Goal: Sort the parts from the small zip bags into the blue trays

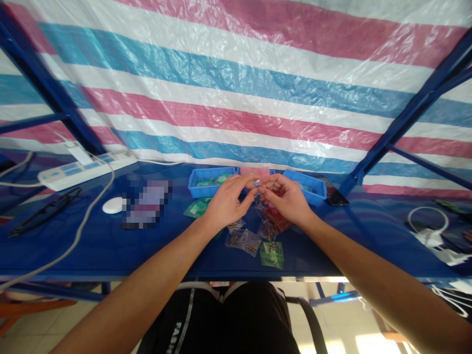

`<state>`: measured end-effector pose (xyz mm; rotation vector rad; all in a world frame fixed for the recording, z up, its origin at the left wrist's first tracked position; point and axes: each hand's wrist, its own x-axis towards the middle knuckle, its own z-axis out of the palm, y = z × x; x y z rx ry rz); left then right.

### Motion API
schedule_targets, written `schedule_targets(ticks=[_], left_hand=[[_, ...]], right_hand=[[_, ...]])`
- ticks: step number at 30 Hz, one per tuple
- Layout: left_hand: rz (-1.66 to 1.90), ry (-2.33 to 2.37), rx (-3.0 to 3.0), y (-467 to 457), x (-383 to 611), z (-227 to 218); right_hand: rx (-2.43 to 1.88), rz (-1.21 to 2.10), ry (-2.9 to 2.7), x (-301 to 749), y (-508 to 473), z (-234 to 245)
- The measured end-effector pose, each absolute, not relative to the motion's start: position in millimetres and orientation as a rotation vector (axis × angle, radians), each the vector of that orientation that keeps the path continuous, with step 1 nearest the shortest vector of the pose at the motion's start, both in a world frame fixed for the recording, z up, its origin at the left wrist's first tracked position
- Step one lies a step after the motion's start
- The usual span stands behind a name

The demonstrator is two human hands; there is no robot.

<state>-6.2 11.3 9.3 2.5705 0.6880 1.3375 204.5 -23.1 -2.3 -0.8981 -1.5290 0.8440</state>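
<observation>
My left hand (229, 200) and my right hand (289, 197) meet above the middle of the table. Between their fingertips is a small clear plastic bag (257, 183), pinched from both sides; its contents are too small to make out. Below the hands lie clear bags (243, 242) with small brass-coloured pieces inside. A green bag (272, 254) rests near the table's front edge, and a red bag (280, 221) lies partly under my right hand. Another green bag (196, 208) is left of my left hand.
Behind the hands stand a left blue bin (195, 189) with green bags, a right blue bin (316, 196), and a middle one partly hidden. A phone (337, 196), white power strip (88, 170), glasses (46, 211), white round object (114, 205) and cables surround the blue table (147, 250).
</observation>
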Motion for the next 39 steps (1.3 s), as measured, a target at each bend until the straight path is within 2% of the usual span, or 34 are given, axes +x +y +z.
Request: schedule_targets(ticks=[17,39], left_hand=[[1.29,0.558,2.67,11.0,-5.9,8.9],[1.172,0.563,2.634,6.6,-7.6,12.2]], right_hand=[[-0.854,1.091,-1.423,207.1,-18.3,-4.3],[-0.888,1.078,-1.422,207.5,-17.2,-10.8]])
